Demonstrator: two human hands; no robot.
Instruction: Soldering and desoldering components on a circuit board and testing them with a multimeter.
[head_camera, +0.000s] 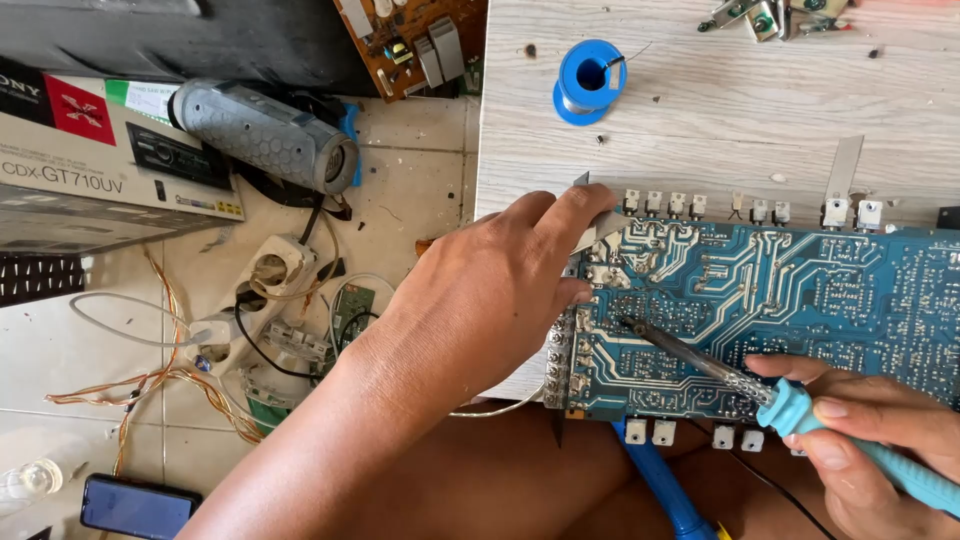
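**Iron tip down on the board**

Right hand (870, 440) grips the turquoise soldering iron (740, 385), tip touching the blue circuit board (800, 300) on the wooden table (700, 110). Left hand (500, 290) pinches the board's edge. Solder spool (588, 80) sits untouched; progress unclear.

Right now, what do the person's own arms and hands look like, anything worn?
Both are bare: no gloves, rings, watch or bracelet visible. The left hand shows with a long, sleeveless forearm. The right hand enters at the frame's corner, fingernails short and unpainted.

Solder spool (589, 80) behind circuit board (780, 310)
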